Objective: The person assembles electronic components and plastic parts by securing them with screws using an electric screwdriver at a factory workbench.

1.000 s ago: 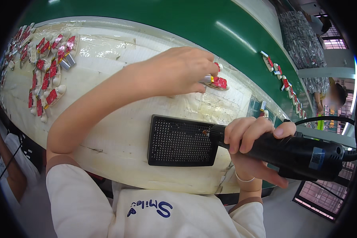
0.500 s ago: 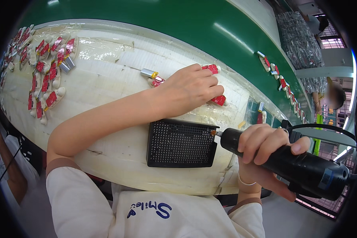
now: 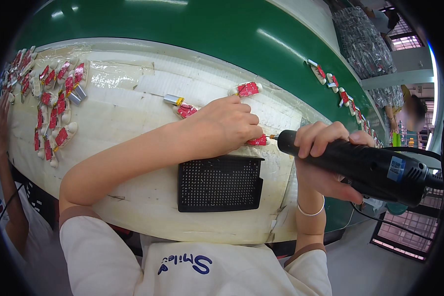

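Green benchtop [image 3: 217, 29] curving off to the back, and over the near half there's a whitish, taped-down covering [image 3: 143, 118] with some wrinkles and shiny patches. Left hand [image 3: 229, 123] is palm-down on that, fingers bent over a small white part with a red board [image 3: 257, 141], which pokes out past the fingertips on the right. Thumb's tucked out of sight, so honestly I can't tell if it's a proper pinch or just pressing down. Right hand [image 3: 325, 148] is wrapped firmly around a fat black power screwdriver [image 3: 370, 165], held nearly level, nose pointing left with its bit right by that part's white end. Can't make out if they actually touch. Thin bangle [image 3: 311, 213] on that wrist, and a black cord [image 3: 412, 152] runs by the tool's back end.

Just past the left hand are two more of the same: one up top [image 3: 246, 89], the other [image 3: 186, 109] by the forearm with a silver piece sticking out. Nearer the body sits a black tray [image 3: 259, 197] full of neat rows of tiny shiny screws [image 3: 212, 182].

Further out, a big jumbled bunch of red-and-white parts [image 3: 56, 118] covers the left side, another person's hand [image 3: 3, 116] beside it. Over right, a line of them [image 3: 333, 84] runs along the green, with clear plastic packs [image 3: 362, 44] heaped beyond.
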